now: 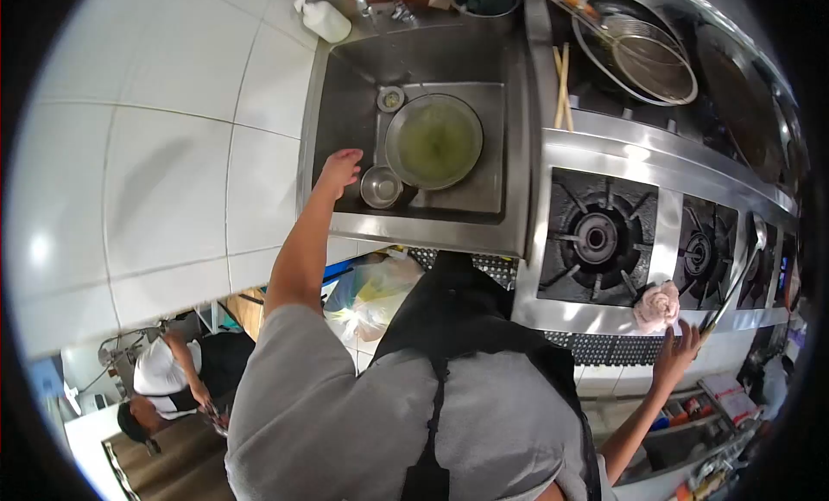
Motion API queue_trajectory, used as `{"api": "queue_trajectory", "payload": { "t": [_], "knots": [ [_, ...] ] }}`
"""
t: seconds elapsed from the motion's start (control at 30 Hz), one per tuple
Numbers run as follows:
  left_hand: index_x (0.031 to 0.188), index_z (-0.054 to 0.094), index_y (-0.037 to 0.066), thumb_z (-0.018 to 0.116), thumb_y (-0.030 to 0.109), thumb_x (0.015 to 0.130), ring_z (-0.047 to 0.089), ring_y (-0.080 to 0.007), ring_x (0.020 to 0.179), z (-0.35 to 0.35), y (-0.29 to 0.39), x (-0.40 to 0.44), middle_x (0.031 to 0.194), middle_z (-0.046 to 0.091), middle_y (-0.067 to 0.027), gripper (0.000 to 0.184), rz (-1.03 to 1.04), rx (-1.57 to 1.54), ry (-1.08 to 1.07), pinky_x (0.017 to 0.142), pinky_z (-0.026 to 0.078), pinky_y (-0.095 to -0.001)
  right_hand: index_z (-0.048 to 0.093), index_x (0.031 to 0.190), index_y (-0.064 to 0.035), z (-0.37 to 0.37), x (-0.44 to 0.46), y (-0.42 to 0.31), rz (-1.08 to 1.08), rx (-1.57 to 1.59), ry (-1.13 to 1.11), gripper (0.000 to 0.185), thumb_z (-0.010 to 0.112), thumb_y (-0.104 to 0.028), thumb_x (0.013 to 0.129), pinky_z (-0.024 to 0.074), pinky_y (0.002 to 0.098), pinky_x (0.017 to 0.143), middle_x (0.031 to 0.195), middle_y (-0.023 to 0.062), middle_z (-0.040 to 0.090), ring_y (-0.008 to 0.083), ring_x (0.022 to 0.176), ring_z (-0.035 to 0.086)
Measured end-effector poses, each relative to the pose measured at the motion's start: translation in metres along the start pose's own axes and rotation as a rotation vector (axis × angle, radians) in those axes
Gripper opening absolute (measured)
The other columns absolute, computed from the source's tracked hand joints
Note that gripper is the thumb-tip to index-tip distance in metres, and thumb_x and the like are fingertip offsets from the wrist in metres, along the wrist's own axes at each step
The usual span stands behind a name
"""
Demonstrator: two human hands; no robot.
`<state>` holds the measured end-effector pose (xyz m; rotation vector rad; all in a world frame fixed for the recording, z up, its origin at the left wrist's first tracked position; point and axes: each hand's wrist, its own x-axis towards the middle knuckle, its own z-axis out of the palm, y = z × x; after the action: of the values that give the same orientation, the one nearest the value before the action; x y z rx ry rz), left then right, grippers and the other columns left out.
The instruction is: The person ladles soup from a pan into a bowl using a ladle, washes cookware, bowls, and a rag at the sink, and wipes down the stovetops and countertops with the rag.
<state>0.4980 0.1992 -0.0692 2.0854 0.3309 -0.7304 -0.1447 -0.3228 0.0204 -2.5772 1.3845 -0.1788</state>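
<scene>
My left hand (342, 170) is over the left side of the metal sink (514, 155), beside a small metal bowl (381, 187). Its fingers are bent, and nothing shows in them. A wide metal basin (476, 147) of cloudy greenish liquid sits in the sink, right of the small bowl. At the stove's front edge, my right hand (676, 356) has its fingers apart, just below a crumpled pinkish cloth (656, 307). Close to those fingers is the handle of a long utensil (730, 287) lying across the stove; I cannot tell whether they touch it.
Gas burners (596, 235) line the stove on the right. Behind them are a pan with a strainer (652, 60) and wooden sticks (562, 86). A white bottle (323, 19) stands by the faucet (380, 2). Another person (177, 371) is at the lower left.
</scene>
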Motion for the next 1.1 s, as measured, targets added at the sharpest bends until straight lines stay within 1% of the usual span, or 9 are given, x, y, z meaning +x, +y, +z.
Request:
{"api": "queue_trajectory", "payload": {
  "t": [0.13,0.2,0.3,0.33,0.43,0.63,0.67,0.83,1.1],
  "knots": [
    [0.128,0.063,0.007,0.067,0.037,0.093,0.063,-0.0220,0.104,-0.017,-0.046,0.080,0.121,0.067,-0.0101,0.047,-0.234,0.032,-0.032,0.087,0.050,-0.0409,0.067,0.122,-0.0029,-0.014,-0.047,-0.019,0.320,0.075,-0.149,0.033,0.067,-0.023,0.096,0.0375,0.0485,0.109,0.132,0.0201,0.059,0.0365,0.127,0.051],
    [0.129,0.062,0.003,0.066,0.036,0.091,0.064,-0.0249,0.102,-0.014,-0.073,0.123,0.121,0.067,-0.0148,0.050,-0.422,0.142,-0.065,0.088,0.052,-0.0413,0.066,0.123,-0.0033,-0.023,-0.040,-0.061,0.249,-0.009,-0.216,0.033,0.067,-0.023,0.096,0.0361,0.0481,0.111,0.133,0.0187,0.058,0.0364,0.128,0.050],
    [0.130,0.061,0.000,0.065,0.033,0.088,0.066,-0.0324,0.105,0.008,-0.155,0.180,0.123,0.066,-0.0212,0.053,0.009,0.947,-0.118,0.094,0.053,-0.0408,0.065,0.124,-0.0061,-0.044,-0.034,-0.102,0.168,-0.126,-0.266,0.030,0.065,-0.020,0.097,0.0355,0.0460,0.112,0.138,0.0178,0.055,0.0360,0.135,0.044],
    [0.130,0.061,0.001,0.064,0.031,0.085,0.062,-0.0395,0.117,0.017,-0.140,0.164,0.126,0.064,-0.0249,0.054,0.057,0.961,-0.069,0.100,0.052,-0.0420,0.065,0.125,-0.0069,-0.051,-0.034,-0.107,0.215,-0.086,-0.239,0.030,0.065,-0.020,0.098,0.0371,0.0459,0.111,0.141,0.0177,0.052,0.0354,0.136,0.044],
    [0.132,0.060,0.001,0.067,0.031,0.083,0.058,-0.0392,0.126,0.042,-0.157,0.196,0.129,0.062,-0.0261,0.057,0.325,1.235,-0.117,0.102,0.050,-0.0447,0.064,0.129,-0.0099,-0.080,-0.045,-0.116,0.191,-0.312,-0.281,0.033,0.065,-0.023,0.098,0.0413,0.0459,0.109,0.144,0.0171,0.047,0.0333,0.140,0.041],
    [0.114,0.073,0.003,0.061,0.015,0.090,0.069,-0.0375,0.107,0.045,-0.168,0.247,0.110,0.072,-0.0202,0.029,0.287,1.286,-0.269,0.088,0.057,-0.0466,0.065,0.126,-0.0069,-0.105,-0.050,-0.161,0.335,-0.463,-0.313,0.035,0.065,-0.028,0.098,0.0360,0.0454,0.113,0.139,0.0181,0.052,0.0342,0.138,0.042],
    [0.102,0.078,0.005,0.057,0.012,0.092,0.072,-0.0371,0.098,0.038,-0.127,0.224,0.102,0.075,-0.0177,0.024,0.214,1.353,-0.375,0.082,0.059,-0.0462,0.064,0.127,-0.0061,-0.105,-0.048,-0.162,0.301,-0.433,-0.322,0.036,0.065,-0.027,0.098,0.0360,0.0461,0.113,0.141,0.0186,0.051,0.0338,0.140,0.041],
    [0.099,0.078,0.003,0.058,0.016,0.090,0.072,-0.0380,0.099,0.008,-0.095,0.210,0.104,0.074,-0.0195,0.025,0.357,1.400,-0.375,0.084,0.058,-0.0466,0.061,0.128,-0.0032,-0.110,-0.016,-0.186,0.101,-0.372,-0.190,0.035,0.063,-0.023,0.099,0.0439,0.0447,0.107,0.146,0.0212,0.045,0.0317,0.142,0.038],
    [0.099,0.078,0.005,0.059,0.013,0.087,0.071,-0.0393,0.100,0.031,0.007,0.189,0.107,0.074,-0.0193,0.024,0.299,1.134,-0.235,0.086,0.057,-0.0469,0.065,0.122,-0.0038,-0.052,0.078,-0.420,-0.021,0.240,-0.140,0.031,0.067,-0.006,0.091,0.0521,0.0416,0.098,0.143,0.0142,0.052,0.0263,0.125,0.058]
  ]
}}
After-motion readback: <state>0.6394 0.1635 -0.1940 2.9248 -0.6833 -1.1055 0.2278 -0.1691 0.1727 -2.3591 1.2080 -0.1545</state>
